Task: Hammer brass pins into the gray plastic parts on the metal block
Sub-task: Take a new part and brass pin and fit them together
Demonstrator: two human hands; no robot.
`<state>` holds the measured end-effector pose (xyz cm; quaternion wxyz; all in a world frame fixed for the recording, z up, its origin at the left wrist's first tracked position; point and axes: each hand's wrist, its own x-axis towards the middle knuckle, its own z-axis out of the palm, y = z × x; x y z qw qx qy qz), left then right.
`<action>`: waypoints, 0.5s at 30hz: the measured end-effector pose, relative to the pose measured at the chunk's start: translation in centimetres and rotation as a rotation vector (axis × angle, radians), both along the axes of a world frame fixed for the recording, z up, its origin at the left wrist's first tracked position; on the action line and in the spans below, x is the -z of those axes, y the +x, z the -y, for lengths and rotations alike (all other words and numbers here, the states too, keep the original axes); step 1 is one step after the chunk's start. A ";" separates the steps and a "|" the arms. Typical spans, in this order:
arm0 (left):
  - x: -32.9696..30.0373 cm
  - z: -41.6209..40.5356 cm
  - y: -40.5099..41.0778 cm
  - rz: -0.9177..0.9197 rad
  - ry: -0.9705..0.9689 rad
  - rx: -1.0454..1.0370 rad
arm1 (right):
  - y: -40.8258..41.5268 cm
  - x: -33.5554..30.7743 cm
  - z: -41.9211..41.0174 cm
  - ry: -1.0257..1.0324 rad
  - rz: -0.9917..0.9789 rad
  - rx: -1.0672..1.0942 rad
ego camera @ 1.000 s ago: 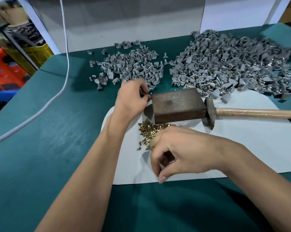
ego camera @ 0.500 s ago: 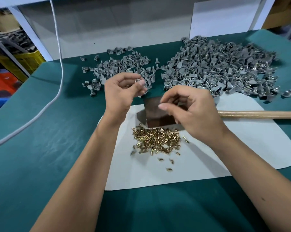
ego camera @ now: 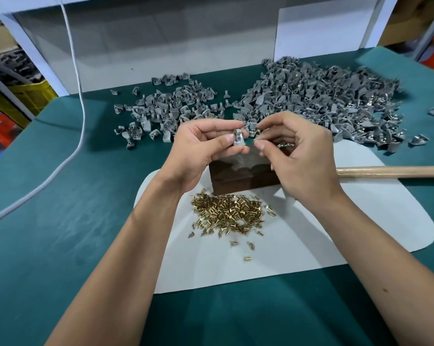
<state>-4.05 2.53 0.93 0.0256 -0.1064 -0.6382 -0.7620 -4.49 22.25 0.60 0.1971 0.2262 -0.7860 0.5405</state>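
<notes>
Step in hand, pin loading: your left hand (ego camera: 201,148) pinches a gray plastic part (ego camera: 239,140) mid-frame above the metal block (ego camera: 238,178), right hand (ego camera: 298,156) pinching a brass pin (ego camera: 256,139) beside it; next, seat the pin, set down, reach the hammer handle (ego camera: 390,171).

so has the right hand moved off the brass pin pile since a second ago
Yes. The right hand has gone from the brass pins up over the metal block, pinching a pin.

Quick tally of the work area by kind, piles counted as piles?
Gray part piles: 2, a smaller left pile and a larger right pile
Brass pin piles: 1
Metal blocks: 1
Hammers: 1, only its wooden handle shows
White sheets: 1
Total: 6
</notes>
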 end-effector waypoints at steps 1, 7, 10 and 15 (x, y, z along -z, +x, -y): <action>0.0 0.0 0.0 0.008 -0.005 0.004 | 0.1 -0.1 0.0 0.040 -0.048 0.023; -0.1 -0.6 0.1 0.017 -0.023 0.024 | 0.2 -0.2 0.1 0.107 -0.164 0.035; -0.3 -0.8 0.2 0.024 -0.041 0.024 | 0.2 -0.2 0.0 0.108 -0.172 0.033; -0.1 -0.9 0.2 0.031 -0.060 0.020 | 0.1 -0.2 0.0 0.123 -0.122 0.010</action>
